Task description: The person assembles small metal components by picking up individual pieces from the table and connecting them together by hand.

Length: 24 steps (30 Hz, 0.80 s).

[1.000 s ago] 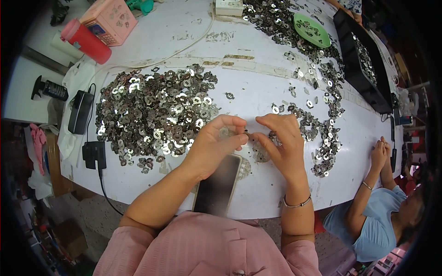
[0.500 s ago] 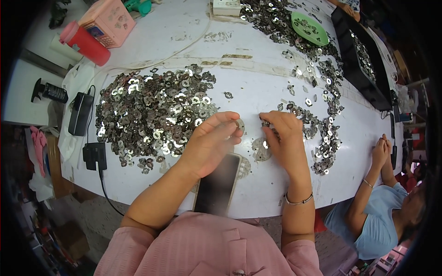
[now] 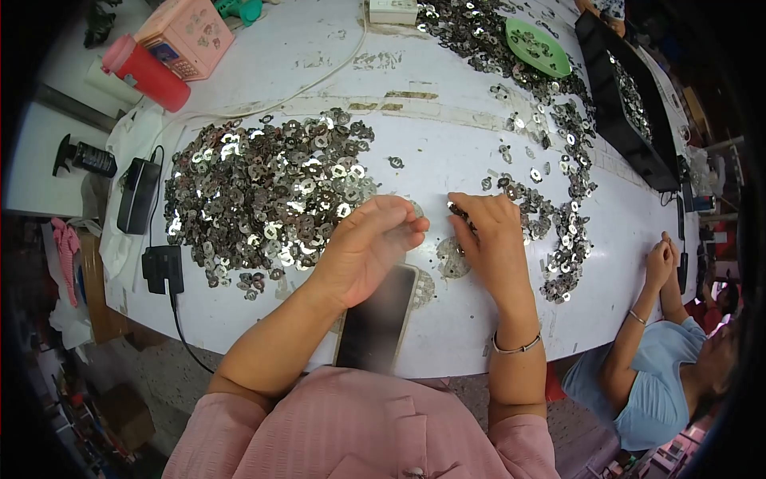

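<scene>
Over the middle of the white table point(image 3: 427, 343), my left hand point(image 3: 363, 243) has its fingers curled in a pinch. A small flat metal ring-shaped part point(image 3: 416, 209) shows partly at its fingertips. Just to the right, my right hand point(image 3: 493, 239) is closed too, thumb and fingers drawn together around small dark metal parts point(image 3: 453, 209), mostly hidden by the fingers. The hands are a little apart. A big heap of the same metal parts point(image 3: 263, 191) lies left of my left hand, and a looser strip of them point(image 3: 568, 231) curves along the right.
A dark phone point(image 3: 375, 319) lies below my left hand. Far left are a red tumbler point(image 3: 152, 76), a pink box point(image 3: 187, 36) and black power adapters point(image 3: 163, 270). A green tray point(image 3: 536, 49) and a long black bin point(image 3: 618, 100) hold parts at the back right. A co-worker point(image 3: 646, 383) sits at right.
My left fingers have closed further over the metal part, which shows less now. My right hand has shifted slightly left. The heaps look the same.
</scene>
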{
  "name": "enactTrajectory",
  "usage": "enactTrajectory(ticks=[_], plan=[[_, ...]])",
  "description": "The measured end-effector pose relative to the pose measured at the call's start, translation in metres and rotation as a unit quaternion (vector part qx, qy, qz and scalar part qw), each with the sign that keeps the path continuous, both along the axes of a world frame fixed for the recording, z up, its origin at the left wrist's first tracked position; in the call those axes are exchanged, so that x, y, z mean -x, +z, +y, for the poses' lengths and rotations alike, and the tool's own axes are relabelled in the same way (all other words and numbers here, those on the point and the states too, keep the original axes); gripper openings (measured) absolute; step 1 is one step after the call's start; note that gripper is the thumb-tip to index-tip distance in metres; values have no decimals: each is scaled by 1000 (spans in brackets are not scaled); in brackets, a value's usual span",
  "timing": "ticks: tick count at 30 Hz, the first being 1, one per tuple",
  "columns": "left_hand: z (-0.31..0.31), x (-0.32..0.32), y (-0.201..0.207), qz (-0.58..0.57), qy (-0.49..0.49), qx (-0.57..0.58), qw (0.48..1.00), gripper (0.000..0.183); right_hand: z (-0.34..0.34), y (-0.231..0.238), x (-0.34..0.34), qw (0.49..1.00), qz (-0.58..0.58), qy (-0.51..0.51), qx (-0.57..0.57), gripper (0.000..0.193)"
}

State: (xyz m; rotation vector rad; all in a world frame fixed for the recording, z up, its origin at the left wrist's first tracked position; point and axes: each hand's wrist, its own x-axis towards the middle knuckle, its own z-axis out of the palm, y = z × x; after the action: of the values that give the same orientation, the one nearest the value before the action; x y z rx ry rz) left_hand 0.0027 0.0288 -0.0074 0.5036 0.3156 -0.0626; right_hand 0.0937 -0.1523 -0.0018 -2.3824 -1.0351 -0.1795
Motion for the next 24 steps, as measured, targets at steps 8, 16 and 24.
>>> enactTrajectory(ticks=[8,16,24], plan=[[-2,2,3,19,-70,-54,996,17,-8,4,0,976,131,-90,-149,21],[-13,2,9,16,-108,-193,975,22,-4,5,9,784,476,-3,-399,21],[-15,4,4,-8,-80,-292,953,13,4,7,21,789,477,39,-386,24]])
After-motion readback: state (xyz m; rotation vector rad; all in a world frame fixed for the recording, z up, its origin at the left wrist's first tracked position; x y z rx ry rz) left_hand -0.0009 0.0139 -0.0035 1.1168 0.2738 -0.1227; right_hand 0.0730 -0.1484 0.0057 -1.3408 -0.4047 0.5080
